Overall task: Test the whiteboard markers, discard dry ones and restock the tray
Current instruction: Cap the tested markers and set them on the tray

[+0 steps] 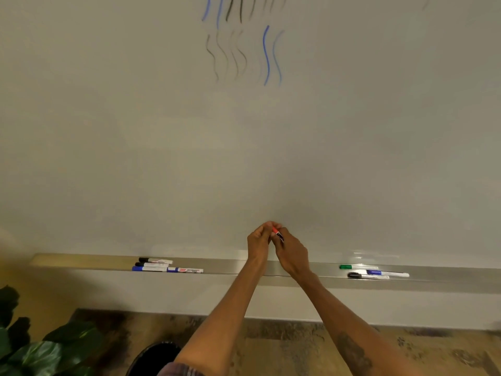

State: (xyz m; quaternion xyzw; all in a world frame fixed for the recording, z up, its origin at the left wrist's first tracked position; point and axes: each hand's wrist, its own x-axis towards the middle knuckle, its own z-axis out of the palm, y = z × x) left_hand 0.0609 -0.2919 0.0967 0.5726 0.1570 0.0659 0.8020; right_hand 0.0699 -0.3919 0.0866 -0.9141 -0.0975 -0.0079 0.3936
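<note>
The marker (280, 236) was gripped by the right hand (292, 253), its cap (275, 230) pinched at 10 o'clock by the left hand (259, 240); yanked hard, the cap might have been dropped.

The whiteboard (352, 131) in front of me is smooth and glossy, with pale reflections near its lower edge. The tray (233, 267) under it looks like brushed metal, satin rather than mirror-bright. The red marker (278, 234) that my left hand (259, 244) and right hand (292, 256) pinch is smooth plastic with a printed label. The other markers (162, 265) in the tray have the same slick plastic barrels and caps. The plant leaves (40, 351) are waxy and shiny. The floor (298, 340) looks matt and mottled, like worn stone or wood.
</note>
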